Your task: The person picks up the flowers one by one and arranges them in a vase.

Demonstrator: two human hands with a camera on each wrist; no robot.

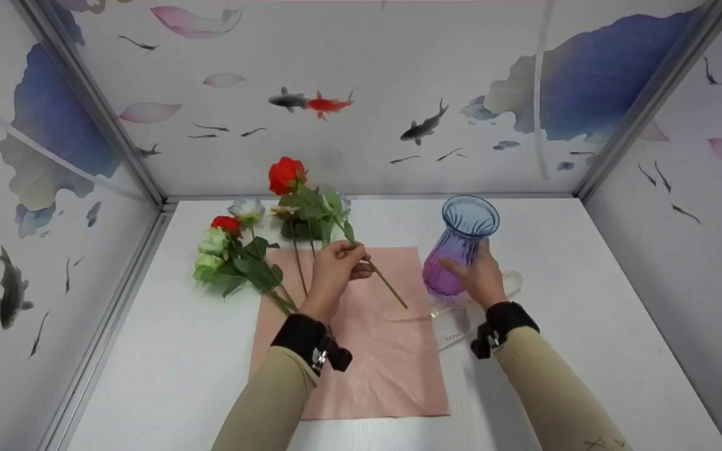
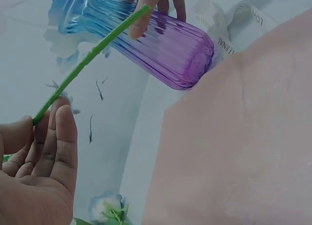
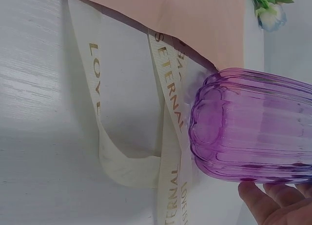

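My left hand [image 1: 341, 266] pinches the green stem of a red rose [image 1: 287, 175], its bloom up to the left and the bare stem end slanting down to the right. In the left wrist view the stem [image 2: 90, 56] runs out from between thumb and fingers. A ribbed glass vase [image 1: 461, 244], blue at the rim and purple at the base, is held by my right hand [image 1: 481, 272] from its right side. The right wrist view shows the vase base [image 3: 209, 122] beside the ribbon, with fingertips against its wall.
A pink wrapping sheet [image 1: 380, 376] lies mid-table. More flowers rest at the left: green roses [image 1: 212, 254], a smaller red one [image 1: 226, 225] and a pale blue-white one [image 1: 248, 212]. Lettered cream ribbon [image 3: 170, 93] lies under and near the vase. Printed walls enclose the table.
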